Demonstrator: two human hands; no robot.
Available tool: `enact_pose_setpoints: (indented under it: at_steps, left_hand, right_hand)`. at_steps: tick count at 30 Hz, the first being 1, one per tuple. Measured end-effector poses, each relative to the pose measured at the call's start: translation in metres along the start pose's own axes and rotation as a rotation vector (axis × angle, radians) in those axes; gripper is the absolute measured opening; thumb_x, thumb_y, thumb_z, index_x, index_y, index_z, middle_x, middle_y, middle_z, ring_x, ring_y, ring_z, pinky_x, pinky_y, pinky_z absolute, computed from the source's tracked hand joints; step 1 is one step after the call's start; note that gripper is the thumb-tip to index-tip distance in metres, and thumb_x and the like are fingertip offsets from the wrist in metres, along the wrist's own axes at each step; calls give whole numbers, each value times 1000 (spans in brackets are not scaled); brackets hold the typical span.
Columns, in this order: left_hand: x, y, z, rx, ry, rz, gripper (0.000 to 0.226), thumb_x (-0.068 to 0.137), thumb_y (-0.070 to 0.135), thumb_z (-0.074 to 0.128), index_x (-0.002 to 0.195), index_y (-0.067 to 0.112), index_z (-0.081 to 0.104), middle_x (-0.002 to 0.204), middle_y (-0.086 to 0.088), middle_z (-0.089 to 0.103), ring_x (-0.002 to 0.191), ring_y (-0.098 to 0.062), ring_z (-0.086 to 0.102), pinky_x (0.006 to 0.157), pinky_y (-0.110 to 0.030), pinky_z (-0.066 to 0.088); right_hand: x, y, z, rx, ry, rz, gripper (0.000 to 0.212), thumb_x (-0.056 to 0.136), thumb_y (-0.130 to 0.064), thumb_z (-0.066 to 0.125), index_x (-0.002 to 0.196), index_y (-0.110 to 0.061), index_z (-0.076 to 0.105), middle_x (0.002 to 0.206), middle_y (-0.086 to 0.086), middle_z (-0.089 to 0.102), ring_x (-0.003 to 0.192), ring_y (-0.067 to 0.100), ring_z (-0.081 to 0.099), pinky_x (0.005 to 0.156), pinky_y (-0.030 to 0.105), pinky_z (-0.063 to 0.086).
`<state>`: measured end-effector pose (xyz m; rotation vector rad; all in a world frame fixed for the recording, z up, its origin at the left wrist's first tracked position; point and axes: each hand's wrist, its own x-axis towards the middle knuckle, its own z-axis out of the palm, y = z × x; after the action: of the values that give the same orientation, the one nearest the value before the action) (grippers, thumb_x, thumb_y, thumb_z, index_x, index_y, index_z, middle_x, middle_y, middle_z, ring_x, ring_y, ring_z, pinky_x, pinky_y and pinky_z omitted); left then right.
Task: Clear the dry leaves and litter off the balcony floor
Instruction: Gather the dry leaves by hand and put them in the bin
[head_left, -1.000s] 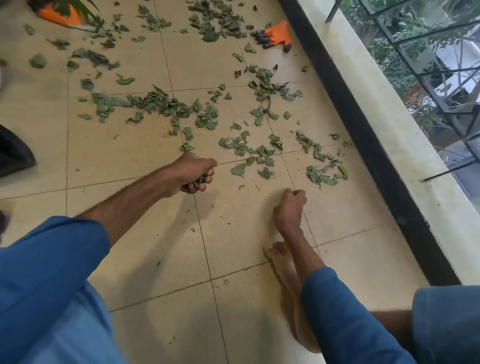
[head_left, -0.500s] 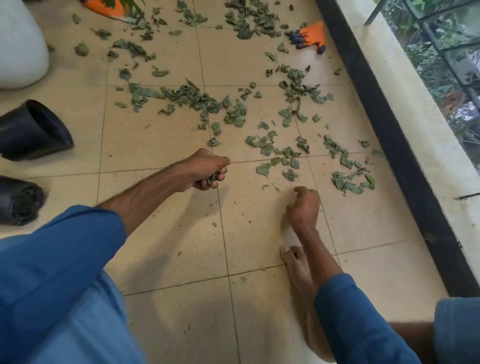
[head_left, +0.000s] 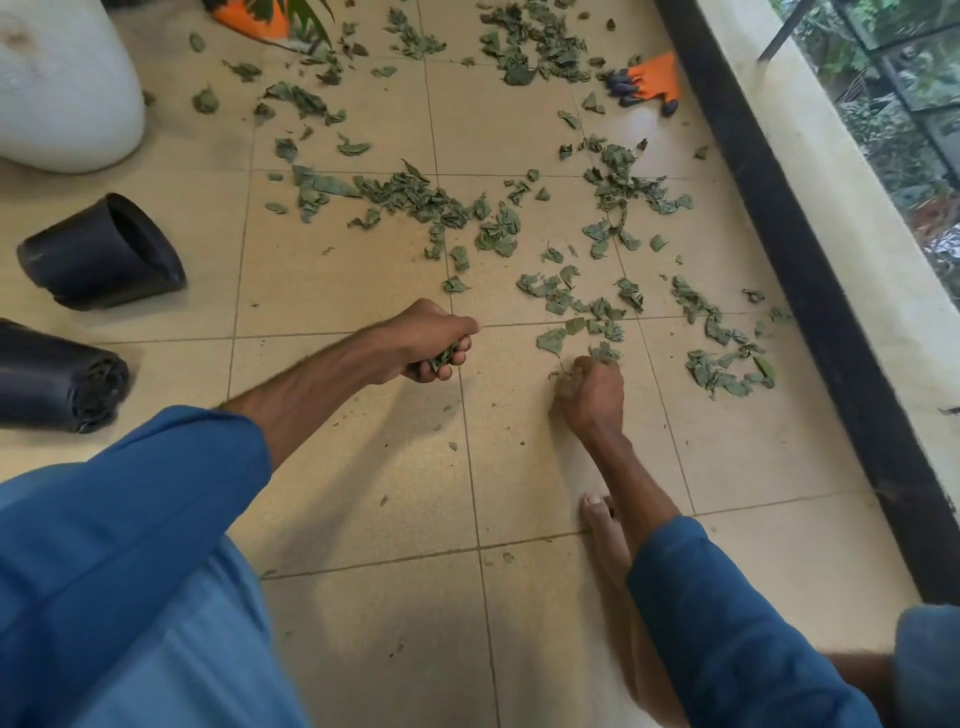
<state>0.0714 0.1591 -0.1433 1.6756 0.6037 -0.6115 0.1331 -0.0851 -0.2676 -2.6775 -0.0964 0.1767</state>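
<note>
Beige tiled floor (head_left: 363, 291) is meeting a black kerb (head_left: 810, 270) and pale ledge (head_left: 857, 208) at 3 o'clock. Two black pots (head_left: 98, 254) are lying at 9 o'clock. Dry leaves (head_left: 415, 195), grey-green and curled, are lying scattered from 11 to 2 o'clock. Left hand (head_left: 426, 340) is clenching a bunch of them. Right hand (head_left: 592, 395) is grasping more at floor level.

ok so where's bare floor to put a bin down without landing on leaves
Bare tiles lie between the left hand and the black pots, and between the right forearm and the black kerb. Farther out, up to the orange glove, leaves lie thick.
</note>
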Motion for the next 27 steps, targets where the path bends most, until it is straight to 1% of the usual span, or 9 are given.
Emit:
enact_pose_setpoints:
  at_steps: [3,6,9,13,16,19,22,24,27]
  left_hand:
    - [-3,-2,-2,3,0,-1,29,104,32,56,78,20,57,66,2,56,48,-10,49,40,-18,31]
    - [-5,-2,-4,0,7,4,30,104,32,56,76,20,57,66,2,56,49,-10,49,40,-18,30]
    - [-6,-3,-8,-3,13,12,31,104,32,56,76,20,57,66,2,56,48,-10,49,40,-18,30]
    - [-5,-6,-10,-8,19,3,32,104,33,57,75,20,57,65,2,56,48,-10,49,40,-19,31]
    - [-5,-7,-10,-15,24,-6,33,104,33,57,74,20,56,66,2,56,49,-11,49,40,-19,31]
    - [-5,-5,-7,-64,9,-16,34,103,32,56,72,20,57,67,2,56,49,-11,50,39,-18,30]
    - [-7,-5,-6,-148,-12,-27,33,103,33,59,73,21,58,68,2,58,51,-11,50,39,-18,31]
    - [-6,-6,-6,-203,-19,-44,30,102,34,60,74,22,58,69,2,59,52,-11,51,39,-18,32]
    - [-3,-10,-5,-286,-26,-84,26,102,35,60,79,22,58,72,2,60,52,-10,50,39,-17,33]
  right_hand:
    - [-6,-16,7,-47,-3,-111,15,96,-11,62,104,-1,69,112,12,56,93,22,48,71,22,40]
    - [-10,-26,17,-146,2,-147,10,92,3,60,90,2,70,98,14,59,82,27,55,63,31,49]
    - [-3,-26,19,-164,2,-147,12,89,6,61,86,0,71,87,15,63,71,28,58,64,42,57]
    - [13,-23,21,-212,-49,-152,13,89,0,61,91,-9,71,87,9,69,70,23,63,68,40,60]
    - [12,-31,13,-243,-82,-209,10,95,-1,56,95,-4,65,93,9,62,79,25,59,74,40,57]
    - [14,-35,4,-203,-109,-197,11,93,2,60,87,-6,65,85,6,60,75,23,61,70,38,58]
    - [21,-31,-10,210,-104,113,22,81,5,71,66,-12,71,62,3,67,54,14,65,66,30,62]
    - [19,-32,-28,604,-127,346,10,78,-1,81,74,-8,76,72,8,74,69,21,74,72,31,63]
    - [13,-48,-54,1013,-252,413,17,79,0,81,94,4,76,93,16,77,91,29,75,76,29,62]
